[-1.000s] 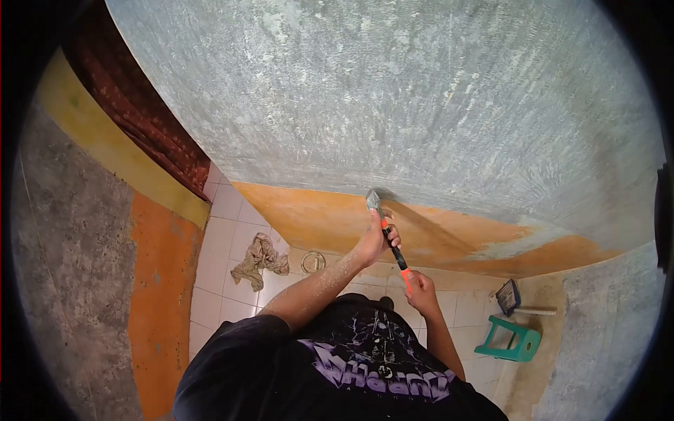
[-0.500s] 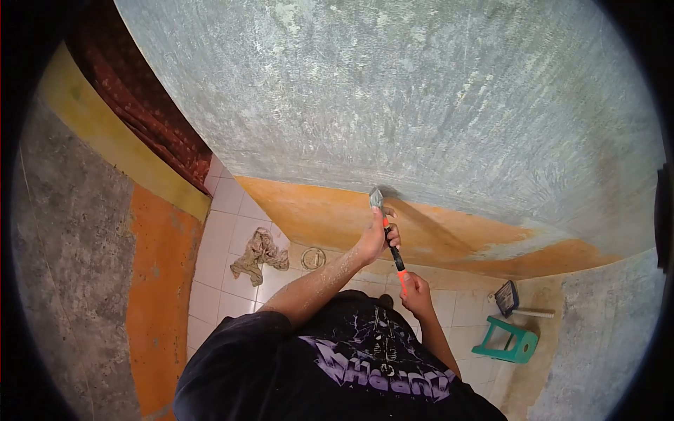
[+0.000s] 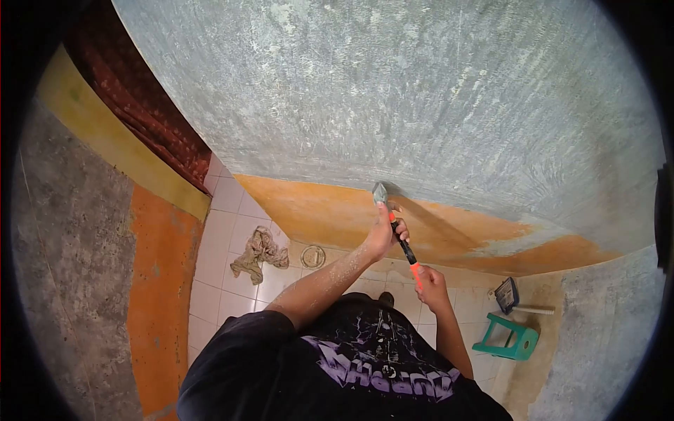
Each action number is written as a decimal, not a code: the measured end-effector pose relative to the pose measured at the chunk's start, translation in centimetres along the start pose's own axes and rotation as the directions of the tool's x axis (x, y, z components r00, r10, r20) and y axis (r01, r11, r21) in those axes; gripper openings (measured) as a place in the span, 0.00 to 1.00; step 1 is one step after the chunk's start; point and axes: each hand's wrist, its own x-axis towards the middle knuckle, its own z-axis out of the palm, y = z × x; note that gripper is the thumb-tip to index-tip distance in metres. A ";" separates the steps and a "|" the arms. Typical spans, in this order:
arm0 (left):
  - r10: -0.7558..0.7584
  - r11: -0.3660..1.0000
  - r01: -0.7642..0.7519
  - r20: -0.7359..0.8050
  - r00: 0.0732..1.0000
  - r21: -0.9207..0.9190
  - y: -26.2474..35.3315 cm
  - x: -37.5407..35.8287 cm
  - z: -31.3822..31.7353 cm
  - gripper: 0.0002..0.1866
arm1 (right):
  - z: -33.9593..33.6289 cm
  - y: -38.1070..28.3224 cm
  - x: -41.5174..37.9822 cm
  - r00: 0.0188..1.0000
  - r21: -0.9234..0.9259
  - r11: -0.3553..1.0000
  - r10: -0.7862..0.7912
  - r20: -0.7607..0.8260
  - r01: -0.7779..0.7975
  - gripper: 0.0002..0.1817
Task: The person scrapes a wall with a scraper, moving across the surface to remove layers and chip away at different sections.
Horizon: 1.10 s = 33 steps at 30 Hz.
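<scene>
Both hands grip a long-handled scraper (image 3: pixel 403 242) with a black and orange handle. Its grey blade (image 3: pixel 380 191) is at the wall, by the line where grey surface (image 3: pixel 337 105) meets the orange band (image 3: pixel 316 200). My left hand (image 3: pixel 382 235) wraps the upper handle, just below the blade, its thumb lying along it. Lower down, my right hand (image 3: pixel 431 286) is closed round the orange end of the handle. Pale specks cover my left forearm. Whether the blade presses on the wall is hard to tell.
A crumpled cloth (image 3: pixel 258 254) and a round ring-like object (image 3: pixel 313 257) lie on the tiled floor. To the right are a green stool (image 3: pixel 507 337) on its side and a dark tray (image 3: pixel 506 295). A red curtain (image 3: pixel 140 105) hangs at the upper left.
The scraper and both hands have shifted slightly right, and the handle leans more to the right at its lower end. Both hands keep their hold.
</scene>
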 end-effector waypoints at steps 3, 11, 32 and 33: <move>0.031 1.000 -0.031 -0.012 0.999 -0.003 0.5 -0.1 -0.6 0.33 | 0.6 0.5 1.1 0.998 -0.036 0.998 -0.057 0.032 0.058 0.20; -0.001 0.999 0.000 -0.021 1.000 -0.038 0.4 -0.1 -0.1 0.35 | -0.4 -0.5 0.8 0.999 -0.054 0.998 -0.038 0.012 0.038 0.18; 0.045 0.999 -0.045 0.010 0.999 0.016 2.7 -0.9 -2.8 0.35 | 3.6 0.1 1.0 0.993 -0.084 0.991 -0.110 -0.031 0.107 0.19; 0.000 1.000 0.000 0.019 1.000 0.002 2.3 -0.9 -2.5 0.35 | 3.0 0.3 0.5 0.996 -0.055 0.995 -0.086 -0.031 0.084 0.19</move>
